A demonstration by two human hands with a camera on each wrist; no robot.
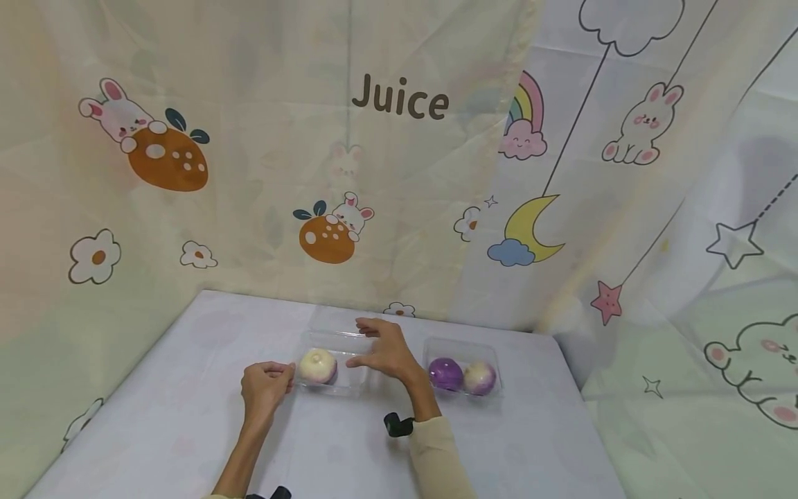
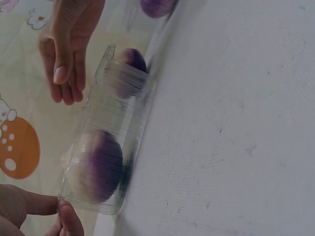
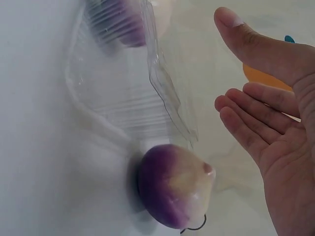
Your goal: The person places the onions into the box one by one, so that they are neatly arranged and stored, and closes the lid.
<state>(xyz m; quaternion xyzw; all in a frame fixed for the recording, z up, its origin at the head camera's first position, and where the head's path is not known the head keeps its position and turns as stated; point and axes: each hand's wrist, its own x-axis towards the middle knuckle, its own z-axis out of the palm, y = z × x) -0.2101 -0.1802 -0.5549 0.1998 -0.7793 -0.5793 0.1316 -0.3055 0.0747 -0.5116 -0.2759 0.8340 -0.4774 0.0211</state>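
Note:
In the head view, a clear plastic container (image 1: 346, 388) stands with its lid (image 1: 330, 320) folded open behind it, a white-and-purple turnip (image 1: 318, 366) in its left part. My left hand (image 1: 264, 391) pinches the left edge of this container between thumb and finger, as the left wrist view shows at close range. Over the container's right part is my right hand (image 1: 389, 350), fingers and thumb spread apart, holding nothing. Another turnip (image 3: 177, 187) rests on the table just past the container's right end; in the head view my right hand hides it.
To the right stands a second clear container (image 1: 464, 343) with a purple turnip (image 1: 445, 374) and a white-and-purple turnip (image 1: 480, 378) in it. A white cloth covers the table (image 1: 337, 450). Printed curtains (image 1: 249, 229) hang behind the table and along its sides.

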